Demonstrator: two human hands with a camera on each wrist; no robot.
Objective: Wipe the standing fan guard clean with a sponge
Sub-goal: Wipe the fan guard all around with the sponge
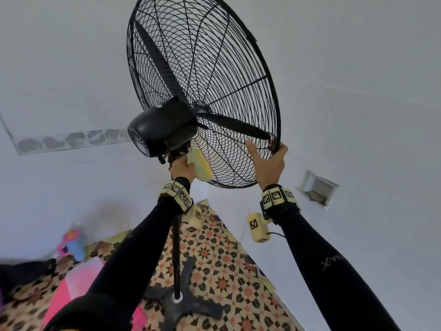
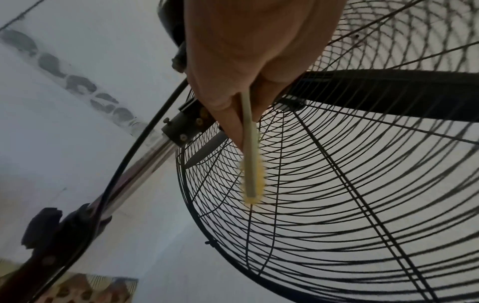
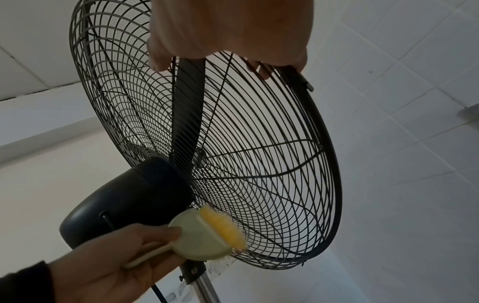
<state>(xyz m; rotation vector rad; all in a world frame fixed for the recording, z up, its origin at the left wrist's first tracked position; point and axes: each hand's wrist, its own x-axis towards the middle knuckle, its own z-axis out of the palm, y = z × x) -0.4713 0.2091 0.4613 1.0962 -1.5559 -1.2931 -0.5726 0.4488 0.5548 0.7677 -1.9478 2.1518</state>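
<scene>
Wiping is under way: the left hand (image 1: 183, 167) pinches the sponge (image 1: 200, 167) (yellow bristly face on the wires) against the fan guard (image 1: 238, 96) at about seven o'clock, just below the motor housing (image 1: 162, 126). The right hand (image 1: 269, 161) curls its grip over the rim at four o'clock, steadying it. Next stroke, I'd judge, needs light pressure outward along the wires.
</scene>
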